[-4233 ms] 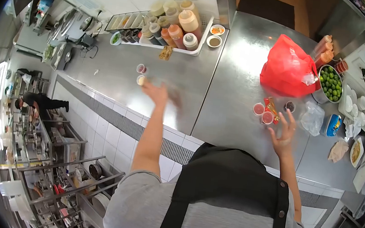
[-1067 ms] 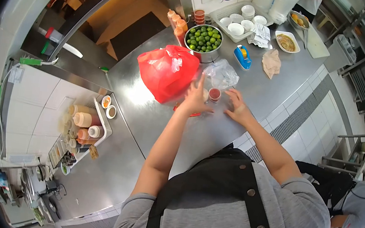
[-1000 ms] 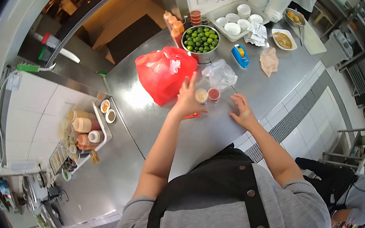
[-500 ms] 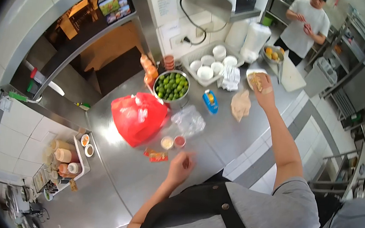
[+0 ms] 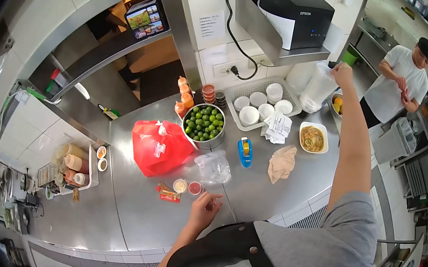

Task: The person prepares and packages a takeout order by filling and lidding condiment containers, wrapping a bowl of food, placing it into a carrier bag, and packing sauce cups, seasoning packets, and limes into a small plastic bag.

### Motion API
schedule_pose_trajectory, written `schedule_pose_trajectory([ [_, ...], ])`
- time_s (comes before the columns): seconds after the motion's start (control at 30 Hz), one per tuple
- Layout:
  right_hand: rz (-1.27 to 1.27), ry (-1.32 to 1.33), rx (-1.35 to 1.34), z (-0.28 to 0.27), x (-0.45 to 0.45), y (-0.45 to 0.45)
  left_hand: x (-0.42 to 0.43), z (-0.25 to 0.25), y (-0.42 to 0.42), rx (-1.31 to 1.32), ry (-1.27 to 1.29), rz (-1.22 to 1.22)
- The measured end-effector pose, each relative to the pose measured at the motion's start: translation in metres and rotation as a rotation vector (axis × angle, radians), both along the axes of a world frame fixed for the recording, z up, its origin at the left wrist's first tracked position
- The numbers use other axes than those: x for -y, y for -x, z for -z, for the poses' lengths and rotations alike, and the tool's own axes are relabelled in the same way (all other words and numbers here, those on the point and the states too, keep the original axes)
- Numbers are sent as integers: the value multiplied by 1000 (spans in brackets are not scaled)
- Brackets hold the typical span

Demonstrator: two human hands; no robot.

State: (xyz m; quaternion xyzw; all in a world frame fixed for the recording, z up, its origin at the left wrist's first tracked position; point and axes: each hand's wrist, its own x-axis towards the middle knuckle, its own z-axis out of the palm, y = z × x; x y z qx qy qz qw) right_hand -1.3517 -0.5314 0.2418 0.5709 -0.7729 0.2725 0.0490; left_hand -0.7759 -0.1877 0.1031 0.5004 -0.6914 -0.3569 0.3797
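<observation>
My right hand (image 5: 342, 74) is stretched far out, its fingers closed at the top of a translucent plastic sleeve (image 5: 320, 85) that stands at the back of the counter. What the sleeve contains is unclear. My left hand (image 5: 205, 210) hovers low over the counter, fingers apart and holding nothing. Just beyond it are a small cup of red sauce (image 5: 195, 188), a cup of pale sauce (image 5: 180, 185) and some red packets (image 5: 169, 194). A white bowl of brothy food (image 5: 311, 138) sits uncovered below my right forearm's reach.
A tied red bag (image 5: 156, 150), a crumpled clear bag (image 5: 213, 166), a pot of green limes (image 5: 210, 142), a blue tape dispenser (image 5: 245, 152) and a beige cloth (image 5: 281, 164) stand mid-counter. Behind are a basket of white cups (image 5: 234, 119) and a printer (image 5: 290, 15). A co-worker (image 5: 399, 84) stands far right.
My right hand has left the white bowl and moved up and away to the plastic sleeve. The bowl now sits alone on the counter. My left hand stays near the sauce cups. The view has shifted.
</observation>
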Motion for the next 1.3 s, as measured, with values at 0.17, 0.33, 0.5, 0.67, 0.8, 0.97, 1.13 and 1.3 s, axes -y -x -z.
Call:
schedule_pose_trajectory([
  [0.17,-43,196,-50,-17,-6,-3,-7,13,3,-6,6,2],
  [0.33,-3,1058,0,-80,-26,-9,-10,10,0,2,-44,99],
  [0.5,0,1358,204,-114,-139,-105,6,-27,11,-55,-40,141],
  [0.67,-826,109,544,79,-270,-282,22,-54,53,-395,72,70],
  [0.8,-1052,-417,754,85,-319,-319,44,-31,42,106,102,271],
  [0.97,-173,230,731,149,-243,-176,24,-3,47,171,-220,434],
  [1.13,411,289,107,317,-221,-3,5,1,34,216,-283,593],
  [1.3,328,113,1007,297,-214,-8,-9,7,7,209,-325,405],
])
